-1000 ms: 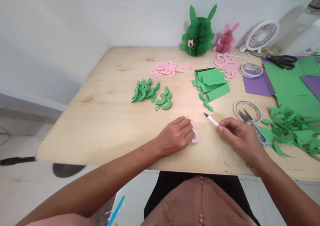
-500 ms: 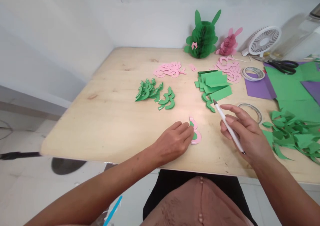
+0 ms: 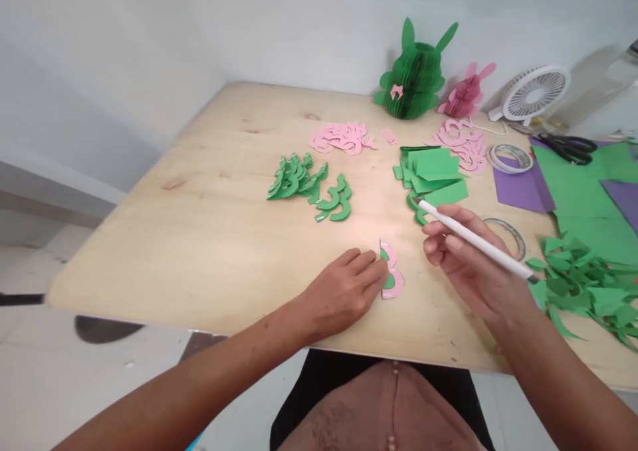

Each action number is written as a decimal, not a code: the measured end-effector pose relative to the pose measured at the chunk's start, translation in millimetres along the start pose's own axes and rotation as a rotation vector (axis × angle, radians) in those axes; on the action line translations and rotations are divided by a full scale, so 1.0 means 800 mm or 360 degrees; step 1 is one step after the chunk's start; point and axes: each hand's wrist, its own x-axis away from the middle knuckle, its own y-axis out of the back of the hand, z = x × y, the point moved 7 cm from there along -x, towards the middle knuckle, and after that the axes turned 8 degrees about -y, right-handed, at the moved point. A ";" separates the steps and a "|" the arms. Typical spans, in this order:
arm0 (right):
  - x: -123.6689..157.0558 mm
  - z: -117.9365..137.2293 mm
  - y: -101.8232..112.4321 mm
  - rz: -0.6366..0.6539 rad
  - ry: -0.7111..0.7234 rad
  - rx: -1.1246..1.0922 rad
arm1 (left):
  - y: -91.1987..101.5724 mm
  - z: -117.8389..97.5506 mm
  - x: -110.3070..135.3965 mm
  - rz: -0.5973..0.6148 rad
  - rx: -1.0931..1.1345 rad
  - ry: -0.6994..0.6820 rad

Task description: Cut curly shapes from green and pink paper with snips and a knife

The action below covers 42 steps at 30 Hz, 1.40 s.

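Observation:
My left hand (image 3: 349,288) rests palm down on the wooden table (image 3: 209,238), its fingertips pressing the left edge of a small pink and green paper cutout (image 3: 391,277). A little to the right, my right hand (image 3: 468,265) is lifted above the table and closed round a white pen (image 3: 473,240). The pen lies across the fingers with its tip pointing up and left towards a stack of green paper strips (image 3: 432,172).
Green curved cutouts (image 3: 309,186) and pink cutouts (image 3: 341,137) lie mid-table. More pink cutouts (image 3: 466,147), two tape rolls (image 3: 509,156), scissors (image 3: 568,145), a small fan (image 3: 533,93), green scraps (image 3: 588,285) and purple paper (image 3: 523,185) are at right. Green (image 3: 416,72) and pink paper rabbits (image 3: 466,92) stand at the back.
My right hand picked the pen up off the table and turned it across its fingers. The left hand stayed on the pink cutout. The small snips by the near tape roll are now out of sight.

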 end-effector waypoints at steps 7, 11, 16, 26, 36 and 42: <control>0.009 0.004 -0.023 -0.0177 0.0684 0.1306 | 0.003 0.003 0.001 -0.0096 0.0061 0.0020; 0.016 0.001 -0.047 0.0010 0.1130 0.1685 | 0.003 0.005 0.002 -0.0128 0.0100 0.0034; 0.015 -0.010 -0.055 0.0176 0.1174 0.1779 | 0.000 0.007 0.004 -0.0093 0.0111 0.0070; 0.011 -0.027 -0.053 0.0255 0.1039 0.1981 | 0.002 0.010 0.005 -0.0103 0.0162 0.0102; 0.013 -0.025 -0.062 0.0375 0.1097 0.2067 | 0.006 0.012 0.005 -0.0171 0.0220 0.0146; 0.009 -0.028 -0.063 0.0364 0.1043 0.2131 | 0.006 0.013 0.004 -0.0144 0.0223 0.0153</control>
